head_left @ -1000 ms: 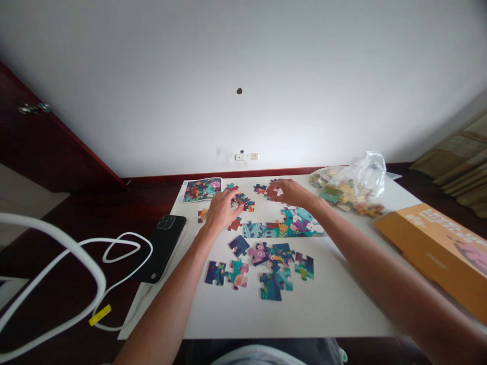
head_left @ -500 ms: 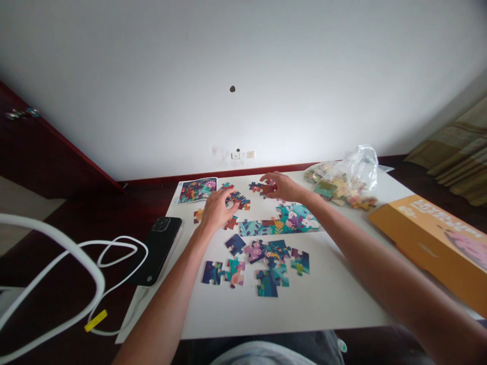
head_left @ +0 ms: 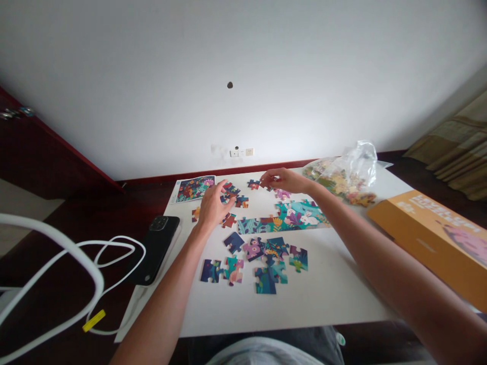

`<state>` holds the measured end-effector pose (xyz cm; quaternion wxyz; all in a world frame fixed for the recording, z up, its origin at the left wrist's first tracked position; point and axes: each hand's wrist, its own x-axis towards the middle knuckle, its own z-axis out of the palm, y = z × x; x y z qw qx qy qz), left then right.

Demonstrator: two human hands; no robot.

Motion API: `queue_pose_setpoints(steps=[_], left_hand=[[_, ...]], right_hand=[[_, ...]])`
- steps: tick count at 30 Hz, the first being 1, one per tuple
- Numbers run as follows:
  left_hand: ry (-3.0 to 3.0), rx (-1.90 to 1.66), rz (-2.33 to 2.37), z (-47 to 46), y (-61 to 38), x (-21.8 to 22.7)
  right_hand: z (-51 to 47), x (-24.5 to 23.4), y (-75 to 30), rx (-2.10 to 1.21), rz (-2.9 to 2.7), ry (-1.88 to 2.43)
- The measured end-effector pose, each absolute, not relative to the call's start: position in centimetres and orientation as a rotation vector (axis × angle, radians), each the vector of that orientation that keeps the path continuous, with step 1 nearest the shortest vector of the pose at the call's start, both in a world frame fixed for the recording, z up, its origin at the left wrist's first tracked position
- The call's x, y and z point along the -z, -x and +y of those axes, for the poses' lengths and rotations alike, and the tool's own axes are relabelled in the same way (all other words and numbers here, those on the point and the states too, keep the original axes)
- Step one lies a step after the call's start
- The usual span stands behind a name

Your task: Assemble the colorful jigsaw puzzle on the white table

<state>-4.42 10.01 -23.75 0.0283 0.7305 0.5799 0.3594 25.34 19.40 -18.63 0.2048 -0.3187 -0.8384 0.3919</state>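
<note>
On the white table [head_left: 323,299], my left hand [head_left: 210,207] lies with fingers stretched out and apart, tips touching a small cluster of loose puzzle pieces [head_left: 233,193]. At the far side, my right hand [head_left: 285,180] has its fingers pinched on a small puzzle piece, just right of a lone dark piece [head_left: 253,184]. A joined strip of teal puzzle with white rabbits [head_left: 289,218] lies between and below the hands. Several more loose pieces [head_left: 258,258] sit nearer to me.
A printed reference picture [head_left: 192,188] lies at the far left corner. A black phone [head_left: 157,248] and a white cable [head_left: 76,253] are on the left. A clear plastic bag of pieces [head_left: 344,177] and an orange box [head_left: 437,235] stand at the right.
My right hand has moved away from me toward the far edge, lifting off the rabbit section. My left hand has drawn slightly left and spread its fingers over the cluster.
</note>
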Motion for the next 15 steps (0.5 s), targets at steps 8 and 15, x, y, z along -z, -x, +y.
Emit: queue_pose_setpoints(steps=[8, 15], left_hand=[[-2.247, -1.079, 1.798, 9.87, 4.37, 23.59], [-2.259, -1.097, 1.773, 9.94, 4.34, 23.76]], right_hand=[[19.14, 18.29, -25.43, -1.148, -2.302, 1.044], [19.06, 18.30, -25.59, -1.375, -2.305, 0.934]])
